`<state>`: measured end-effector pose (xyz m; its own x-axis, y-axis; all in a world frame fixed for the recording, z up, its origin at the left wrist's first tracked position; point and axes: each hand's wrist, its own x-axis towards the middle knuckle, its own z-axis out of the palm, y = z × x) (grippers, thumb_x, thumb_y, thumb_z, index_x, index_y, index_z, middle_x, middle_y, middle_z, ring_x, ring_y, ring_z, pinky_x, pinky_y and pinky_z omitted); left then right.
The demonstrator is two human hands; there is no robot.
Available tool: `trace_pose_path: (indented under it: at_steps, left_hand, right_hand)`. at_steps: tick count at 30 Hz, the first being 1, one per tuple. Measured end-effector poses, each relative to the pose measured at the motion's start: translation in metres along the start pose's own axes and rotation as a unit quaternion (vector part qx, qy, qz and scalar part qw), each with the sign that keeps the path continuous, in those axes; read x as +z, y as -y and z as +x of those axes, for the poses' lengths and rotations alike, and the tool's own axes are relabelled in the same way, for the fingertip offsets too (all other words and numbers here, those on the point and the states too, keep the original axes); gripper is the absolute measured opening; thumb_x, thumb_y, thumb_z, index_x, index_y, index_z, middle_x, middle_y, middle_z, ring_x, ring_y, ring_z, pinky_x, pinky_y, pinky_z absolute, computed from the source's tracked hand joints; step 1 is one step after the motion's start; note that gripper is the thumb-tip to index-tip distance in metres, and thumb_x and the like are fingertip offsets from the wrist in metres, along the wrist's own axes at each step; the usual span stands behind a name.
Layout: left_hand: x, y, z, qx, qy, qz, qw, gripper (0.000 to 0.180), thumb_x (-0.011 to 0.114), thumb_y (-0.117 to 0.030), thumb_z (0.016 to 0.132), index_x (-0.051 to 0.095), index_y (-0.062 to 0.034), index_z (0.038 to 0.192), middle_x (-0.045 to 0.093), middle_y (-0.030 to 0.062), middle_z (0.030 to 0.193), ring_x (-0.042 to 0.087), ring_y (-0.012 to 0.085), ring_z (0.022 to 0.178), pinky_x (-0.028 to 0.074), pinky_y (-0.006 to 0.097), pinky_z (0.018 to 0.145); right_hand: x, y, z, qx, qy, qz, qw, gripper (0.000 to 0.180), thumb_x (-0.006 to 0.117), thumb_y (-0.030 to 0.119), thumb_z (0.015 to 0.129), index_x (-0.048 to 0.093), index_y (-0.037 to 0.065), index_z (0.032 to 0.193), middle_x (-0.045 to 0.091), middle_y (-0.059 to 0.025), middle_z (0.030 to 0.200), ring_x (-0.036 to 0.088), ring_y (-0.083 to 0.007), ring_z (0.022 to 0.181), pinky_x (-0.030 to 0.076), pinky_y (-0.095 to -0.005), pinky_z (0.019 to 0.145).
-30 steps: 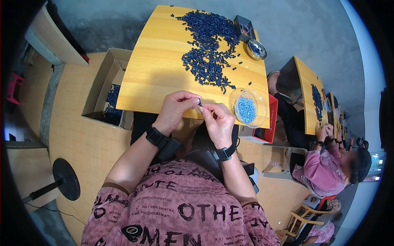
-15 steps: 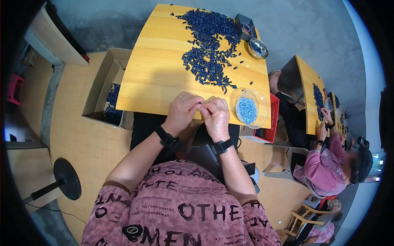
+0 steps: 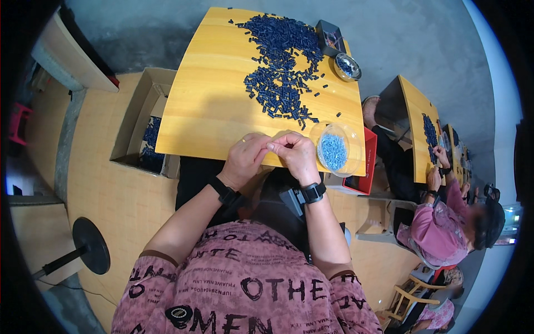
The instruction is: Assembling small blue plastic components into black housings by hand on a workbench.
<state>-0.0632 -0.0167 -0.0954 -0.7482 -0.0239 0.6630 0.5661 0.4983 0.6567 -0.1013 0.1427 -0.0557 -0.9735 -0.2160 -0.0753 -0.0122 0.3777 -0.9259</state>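
We've got the left hand (image 3: 243,160) and right hand (image 3: 300,158) meeting mid-frame at the bench's (image 3: 203,106) near edge, thumbs and fingertips pressed together, but whatever's between them is hidden, so we can't tell what they're pinching, if anything. The little dark blue pieces (image 3: 275,42) are heaped over the bench, top center of the frame. Right of center, we see a clear bowl (image 3: 357,149) of light blue bits (image 3: 333,153) just beside the right hand.
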Motion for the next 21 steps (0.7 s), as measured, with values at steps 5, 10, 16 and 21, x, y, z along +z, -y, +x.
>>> trace_pose_path:
  at_steps: [5, 10, 16, 21]
  left_hand:
    - [0.004, 0.004, -0.001, 0.022, -0.013, -0.008, 1.000, 0.021, 0.070, 0.000, 0.081, 0.065, -0.0043, 0.101, 0.068, 0.0132, 0.091, 0.067, 0.0320, 0.082, 0.053, 0.038, 0.070]
    - [-0.001, 0.000, -0.003, 0.011, 0.027, 0.017, 0.999, 0.016, 0.063, 0.001, 0.086, 0.063, -0.0033, 0.102, 0.067, 0.0131, 0.089, 0.067, 0.0338, 0.087, 0.055, 0.041, 0.074]
    - [-0.002, 0.003, -0.002, 0.021, 0.031, 0.005, 0.999, 0.017, 0.064, 0.002, 0.085, 0.064, -0.0045, 0.100, 0.067, 0.0118, 0.087, 0.067, 0.0316, 0.085, 0.053, 0.038, 0.070]
    - [0.003, 0.006, -0.003, 0.025, 0.017, -0.005, 1.000, 0.016, 0.066, 0.002, 0.084, 0.066, -0.0043, 0.099, 0.067, 0.0115, 0.087, 0.067, 0.0314, 0.083, 0.052, 0.038, 0.068]
  right_hand:
    - [-0.006, 0.004, 0.009, 0.061, 0.046, -0.042, 0.996, 0.013, 0.083, 0.009, 0.077, 0.073, 0.000, 0.078, 0.069, -0.0069, 0.076, 0.061, -0.0117, 0.068, 0.048, -0.0275, 0.063]
    - [-0.003, 0.005, 0.008, 0.043, 0.050, -0.088, 0.994, 0.018, 0.083, 0.010, 0.076, 0.070, -0.002, 0.076, 0.065, -0.0087, 0.072, 0.059, -0.0157, 0.065, 0.048, -0.0298, 0.063]
    - [-0.001, 0.009, 0.006, 0.032, 0.041, -0.120, 0.991, 0.018, 0.083, 0.007, 0.076, 0.068, -0.002, 0.077, 0.064, -0.0107, 0.075, 0.059, -0.0195, 0.066, 0.049, -0.0313, 0.063]
    - [-0.001, -0.004, 0.009, -0.010, 0.031, -0.130, 0.991, 0.018, 0.083, 0.004, 0.073, 0.067, -0.001, 0.078, 0.063, -0.0123, 0.078, 0.061, -0.0231, 0.069, 0.049, -0.0330, 0.064]
